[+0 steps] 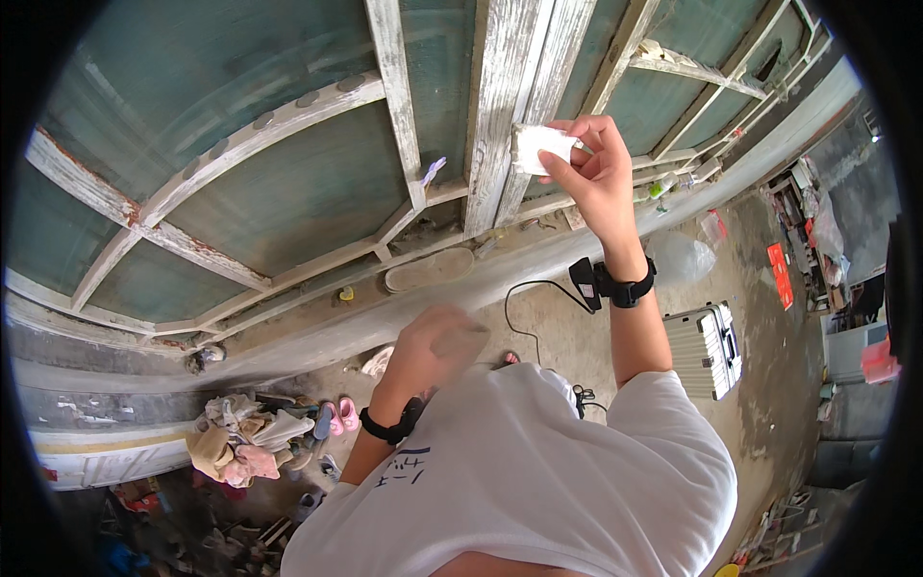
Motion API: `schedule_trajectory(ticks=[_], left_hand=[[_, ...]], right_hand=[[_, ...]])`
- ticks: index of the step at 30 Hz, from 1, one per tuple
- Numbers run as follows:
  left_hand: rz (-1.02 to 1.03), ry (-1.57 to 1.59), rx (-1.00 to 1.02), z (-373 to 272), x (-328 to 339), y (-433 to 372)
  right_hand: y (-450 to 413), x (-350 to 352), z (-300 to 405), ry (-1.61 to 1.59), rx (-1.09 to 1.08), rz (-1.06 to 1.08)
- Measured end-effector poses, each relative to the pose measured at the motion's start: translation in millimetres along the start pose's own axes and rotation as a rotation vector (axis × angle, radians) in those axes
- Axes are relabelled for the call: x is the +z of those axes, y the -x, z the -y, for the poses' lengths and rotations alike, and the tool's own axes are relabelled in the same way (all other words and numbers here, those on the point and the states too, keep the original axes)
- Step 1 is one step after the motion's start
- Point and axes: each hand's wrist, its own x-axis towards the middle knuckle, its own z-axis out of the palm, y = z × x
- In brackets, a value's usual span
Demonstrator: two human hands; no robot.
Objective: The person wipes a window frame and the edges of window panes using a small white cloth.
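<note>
My right hand (595,162) is raised at the window and pinches a small white packet or folded sheet (539,150) between thumb and fingers, in front of the peeling white window post (505,94). Lower and to the left, my left hand (441,342) is blurred, with its fingers curled near my white shirt; a dull greyish shape lies at its fingers, too blurred to tell whether it is held. Black straps circle both wrists, and a dark device with a cable sits at the right one. Below the panes, a shoe insole (430,270) rests on the sill.
A purple clip or ribbon (433,171) hangs at the frame. A yellow item (347,293) and a green bottle (662,185) are on the sill. On the floor are a silver suitcase (703,351), a clear plastic bag (681,258), pink shoes (348,413) and a heap of cloths (249,440).
</note>
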Motion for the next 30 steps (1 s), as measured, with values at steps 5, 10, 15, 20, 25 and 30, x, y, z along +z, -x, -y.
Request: schedule_trajectory(ticks=[5, 10, 15, 20, 25, 30], left_hand=[[0.009, -0.030, 0.053, 5.5, 11.1, -7.4], [0.062, -0.044, -0.002, 1.6, 21.1, -16.3], [0.103, -0.048, 0.008, -1.9, 38.7, -31.5], [0.145, -0.109, 0.013, -7.9, 62.7, -50.0], [0.191, -0.128, -0.051, -28.1, 96.1, -66.0], [0.252, -0.109, -0.129, -52.5, 132.4, -83.5]], right_hand=[[8.4, -25.8, -13.4, 0.122, -0.101, 0.027], [15.2, -34.1, -10.5, 0.137, -0.028, -0.054], [18.3, -62.8, -12.3, 0.342, 0.016, -0.070], [12.9, -84.2, -3.4, 0.140, 0.046, -0.189], [8.9, -122.1, -10.7, 0.166, 0.114, -0.078], [5.5, -151.4, -29.8, 0.157, 0.021, -0.001]])
